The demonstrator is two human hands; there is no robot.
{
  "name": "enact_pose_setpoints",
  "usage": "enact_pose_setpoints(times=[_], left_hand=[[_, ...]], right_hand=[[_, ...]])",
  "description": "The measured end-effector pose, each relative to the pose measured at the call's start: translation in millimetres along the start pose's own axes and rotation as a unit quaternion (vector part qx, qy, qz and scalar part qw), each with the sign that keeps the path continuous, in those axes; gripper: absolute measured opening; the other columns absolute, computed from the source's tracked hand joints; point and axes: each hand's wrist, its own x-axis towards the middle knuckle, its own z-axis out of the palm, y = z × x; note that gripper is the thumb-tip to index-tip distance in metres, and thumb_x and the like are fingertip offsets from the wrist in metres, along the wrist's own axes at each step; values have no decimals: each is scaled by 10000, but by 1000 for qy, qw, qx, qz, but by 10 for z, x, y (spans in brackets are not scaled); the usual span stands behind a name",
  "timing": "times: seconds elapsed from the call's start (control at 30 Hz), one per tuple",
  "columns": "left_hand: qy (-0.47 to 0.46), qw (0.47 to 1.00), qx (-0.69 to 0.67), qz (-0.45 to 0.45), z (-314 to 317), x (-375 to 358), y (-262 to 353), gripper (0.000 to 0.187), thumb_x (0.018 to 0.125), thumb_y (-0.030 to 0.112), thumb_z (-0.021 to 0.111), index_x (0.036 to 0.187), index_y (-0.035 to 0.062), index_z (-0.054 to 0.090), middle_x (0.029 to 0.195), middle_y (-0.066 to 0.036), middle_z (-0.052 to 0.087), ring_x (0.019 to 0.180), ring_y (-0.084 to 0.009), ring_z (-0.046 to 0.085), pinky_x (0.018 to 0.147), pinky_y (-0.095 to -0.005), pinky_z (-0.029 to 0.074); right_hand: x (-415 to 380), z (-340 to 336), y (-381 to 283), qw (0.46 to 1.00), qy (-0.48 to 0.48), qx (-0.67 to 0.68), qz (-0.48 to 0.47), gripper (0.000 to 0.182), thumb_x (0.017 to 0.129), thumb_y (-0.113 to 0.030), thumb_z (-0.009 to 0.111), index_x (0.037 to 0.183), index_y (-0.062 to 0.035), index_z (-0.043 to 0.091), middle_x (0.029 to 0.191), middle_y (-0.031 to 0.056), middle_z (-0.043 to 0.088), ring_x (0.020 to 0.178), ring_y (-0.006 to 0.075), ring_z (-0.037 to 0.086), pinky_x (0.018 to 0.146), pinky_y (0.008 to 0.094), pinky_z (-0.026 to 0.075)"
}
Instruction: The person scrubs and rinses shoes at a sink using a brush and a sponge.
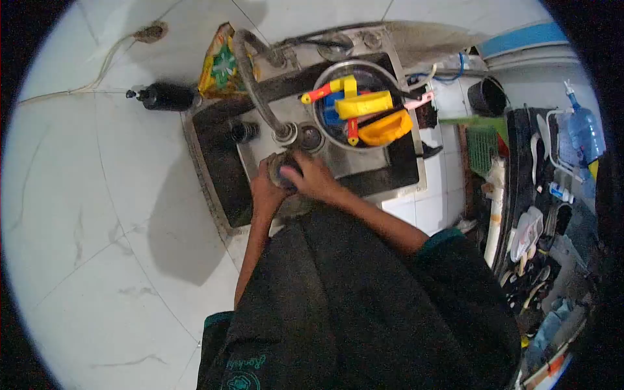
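Note:
Under the curved faucet (260, 107), both hands are together over the near part of the metal sink (260, 151). My left hand (265, 190) is wrapped round the side of a dark round object (281, 170), which is too unclear to name. My right hand (312, 177) lies against the same object from the right, its thumb across the top. Beyond the hands, a round metal bowl (316, 97) in the sink holds yellow, red and blue plastic items (364, 104). The sink's drain (312, 138) shows just past my right hand.
A black ribbed item (244, 132) sits at the sink's left. Behind are a yellow-green packet (220, 68) and a black bottle (168, 97). To the right are a black bucket (487, 96), a green basket (482, 149) and a cluttered rack with a blue bottle (585, 130).

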Motion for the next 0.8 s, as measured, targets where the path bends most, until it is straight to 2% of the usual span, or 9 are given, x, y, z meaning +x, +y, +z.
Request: enact_pose_setpoints(times=[0.07, 0.2, 0.3, 0.33, 0.43, 0.57, 0.67, 0.77, 0.8], left_hand=[[2, 1000, -9, -9, 35, -89, -34, 937, 452, 230, 932, 1260, 38, 498, 1150, -181, 620, 1068, -364, 608, 874, -426, 502], [-16, 999, 21, -46, -1, -186, -6, 910, 496, 232, 911, 1276, 35, 487, 1151, -179, 626, 1043, -365, 625, 859, -435, 512], [-7, 998, 58, 5, -66, -146, -11, 919, 514, 248, 903, 1297, 40, 470, 1129, -198, 636, 1007, -376, 639, 849, -446, 517], [0, 998, 62, 28, -34, -139, -44, 927, 516, 255, 902, 1304, 42, 464, 1120, -209, 639, 995, -378, 644, 846, -449, 519], [22, 988, 107, -108, 51, -180, -143, 926, 510, 339, 908, 1275, 21, 495, 1081, -212, 656, 985, -357, 658, 812, -423, 541], [76, 989, 31, -125, -19, -208, 130, 878, 581, 317, 886, 1295, 11, 474, 1151, -222, 623, 993, -373, 649, 825, -429, 531], [108, 984, 126, 58, -49, -184, 173, 834, 654, 213, 855, 1342, 19, 426, 1205, -266, 575, 1102, -397, 589, 906, -462, 489], [17, 997, 67, 34, -71, -175, 152, 743, 705, 160, 813, 1338, 29, 447, 1259, -251, 547, 1160, -379, 557, 950, -456, 461], [-3, 998, 62, 9, -84, -151, 154, 736, 709, 155, 808, 1339, 24, 450, 1258, -247, 551, 1158, -384, 557, 952, -456, 459]], right_hand=[[-19, 125, 132, 999, 39, 5, 35, 495, 920, -451, 556, 1021, 34, 563, 925, 308, 626, 904, 476, 618, 765, 514, 497], [-4, 21, 82, 997, -65, -6, 37, 525, 922, -444, 551, 1092, 53, 564, 979, 311, 626, 969, 476, 605, 833, 501, 488], [-72, 64, 153, 1000, -16, 18, -4, 530, 926, -408, 568, 1165, 63, 525, 1078, 301, 617, 1031, 448, 594, 862, 502, 468], [-133, 130, 126, 990, 63, -17, -124, 495, 915, -433, 569, 1019, 51, 572, 954, 280, 637, 914, 455, 623, 772, 493, 502], [-61, 292, 403, 999, 24, -5, 36, 509, 910, -433, 577, 1015, 65, 565, 963, 277, 635, 904, 450, 626, 773, 498, 497], [-129, 94, 135, 1000, 1, 20, 19, 520, 905, -438, 584, 1002, 71, 546, 868, 291, 625, 845, 455, 632, 734, 504, 500], [-44, 124, 117, 994, 37, 61, 87, 529, 914, -430, 571, 1037, 82, 531, 891, 302, 619, 867, 455, 626, 755, 519, 490], [-136, 124, -68, 990, 46, 60, 116, 513, 942, -390, 548, 1101, 97, 512, 955, 314, 625, 923, 472, 613, 796, 489, 480], [-172, 147, -69, 995, 87, 34, 39, 514, 938, -396, 550, 1050, 105, 516, 916, 325, 619, 892, 490, 609, 778, 497, 481]])
